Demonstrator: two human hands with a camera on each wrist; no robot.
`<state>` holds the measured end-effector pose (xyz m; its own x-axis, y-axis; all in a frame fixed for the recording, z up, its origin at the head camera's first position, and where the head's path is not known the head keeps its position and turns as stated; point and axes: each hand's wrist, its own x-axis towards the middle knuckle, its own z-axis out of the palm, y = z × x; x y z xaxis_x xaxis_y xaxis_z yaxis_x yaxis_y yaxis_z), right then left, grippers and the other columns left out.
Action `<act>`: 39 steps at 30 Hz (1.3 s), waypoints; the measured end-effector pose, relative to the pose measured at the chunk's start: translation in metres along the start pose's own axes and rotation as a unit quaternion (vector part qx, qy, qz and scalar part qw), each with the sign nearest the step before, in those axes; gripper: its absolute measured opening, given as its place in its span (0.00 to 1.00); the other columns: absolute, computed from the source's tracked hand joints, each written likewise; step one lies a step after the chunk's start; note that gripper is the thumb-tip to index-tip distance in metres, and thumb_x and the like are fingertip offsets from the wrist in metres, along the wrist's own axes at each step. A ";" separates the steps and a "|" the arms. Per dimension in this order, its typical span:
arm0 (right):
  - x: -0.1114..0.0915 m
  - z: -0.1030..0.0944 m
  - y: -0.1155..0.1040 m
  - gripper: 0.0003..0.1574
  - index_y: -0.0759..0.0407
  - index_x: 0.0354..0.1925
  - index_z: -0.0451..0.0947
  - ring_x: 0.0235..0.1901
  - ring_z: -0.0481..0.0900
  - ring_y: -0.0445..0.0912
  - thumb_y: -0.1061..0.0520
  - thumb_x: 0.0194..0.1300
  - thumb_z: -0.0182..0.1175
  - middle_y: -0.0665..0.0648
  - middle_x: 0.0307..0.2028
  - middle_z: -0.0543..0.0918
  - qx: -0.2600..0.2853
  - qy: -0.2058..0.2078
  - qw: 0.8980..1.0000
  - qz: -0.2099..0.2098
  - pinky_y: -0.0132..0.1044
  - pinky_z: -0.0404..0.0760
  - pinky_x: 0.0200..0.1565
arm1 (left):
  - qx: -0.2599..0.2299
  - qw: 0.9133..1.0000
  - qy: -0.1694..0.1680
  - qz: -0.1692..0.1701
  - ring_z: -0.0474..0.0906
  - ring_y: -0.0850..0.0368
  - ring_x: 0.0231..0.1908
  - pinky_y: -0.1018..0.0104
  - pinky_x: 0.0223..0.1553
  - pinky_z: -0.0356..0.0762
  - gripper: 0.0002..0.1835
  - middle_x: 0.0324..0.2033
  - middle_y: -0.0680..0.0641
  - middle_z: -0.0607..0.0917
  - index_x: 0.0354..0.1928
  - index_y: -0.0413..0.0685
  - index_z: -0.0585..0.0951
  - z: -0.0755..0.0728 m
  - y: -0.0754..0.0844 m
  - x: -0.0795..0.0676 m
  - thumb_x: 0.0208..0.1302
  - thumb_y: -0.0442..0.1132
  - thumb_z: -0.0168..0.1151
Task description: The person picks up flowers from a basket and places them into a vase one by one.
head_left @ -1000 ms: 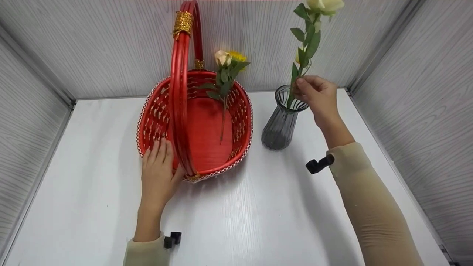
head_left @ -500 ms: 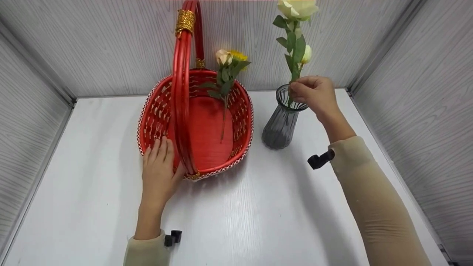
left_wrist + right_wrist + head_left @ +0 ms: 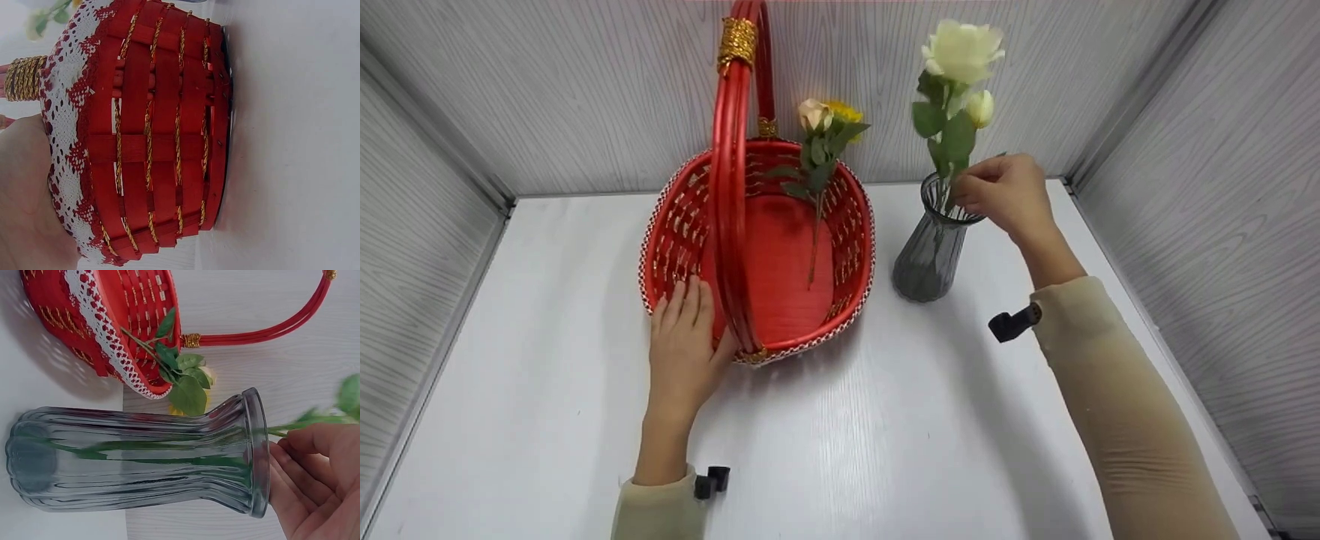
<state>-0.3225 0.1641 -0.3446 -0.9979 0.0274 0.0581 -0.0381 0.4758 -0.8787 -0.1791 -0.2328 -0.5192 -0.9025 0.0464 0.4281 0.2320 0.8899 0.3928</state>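
My right hand (image 3: 1005, 191) pinches the green stem of a white rose (image 3: 962, 52) at the mouth of a grey ribbed glass vase (image 3: 928, 259). A white tulip (image 3: 980, 109) stands close beside the rose. Green stems show through the vase's glass in the right wrist view, below the right hand (image 3: 320, 472). My left hand (image 3: 682, 345) rests over the near left rim of a red woven basket (image 3: 780, 300), its fingers extended inside and its thumb near the handle. In the left wrist view, the palm lies against the white lace trim (image 3: 67, 129).
A cream rose (image 3: 814, 114) and a yellow flower (image 3: 844, 112) lean on the basket's far right rim, stems inside. The tall red handle (image 3: 727, 187) arches over the basket. Grey panels (image 3: 585, 97) enclose the white table (image 3: 840, 450) at the back and sides.
The white rose has shifted left and then sunk lower into the vase, its bloom now fully in sight. The tulip has come into view beside it. My left hand has barely moved.
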 end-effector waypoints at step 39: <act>-0.028 0.048 -0.004 0.11 0.69 0.41 0.85 0.34 0.89 0.50 0.60 0.65 0.66 0.61 0.34 0.89 0.199 -0.073 0.976 -0.040 0.38 0.87 0.41 | -0.007 0.999 0.033 0.018 0.60 0.36 0.72 0.40 0.73 0.49 0.36 0.70 0.33 0.67 0.70 0.32 0.66 0.000 0.001 0.000 0.67 0.48 0.57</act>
<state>-0.2971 0.1191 -0.3652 -0.9866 -0.1353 0.0907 -0.1036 0.0911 -0.9904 -0.1785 -0.2318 -0.5189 -0.8683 0.0476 0.4938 0.2690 0.8815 0.3880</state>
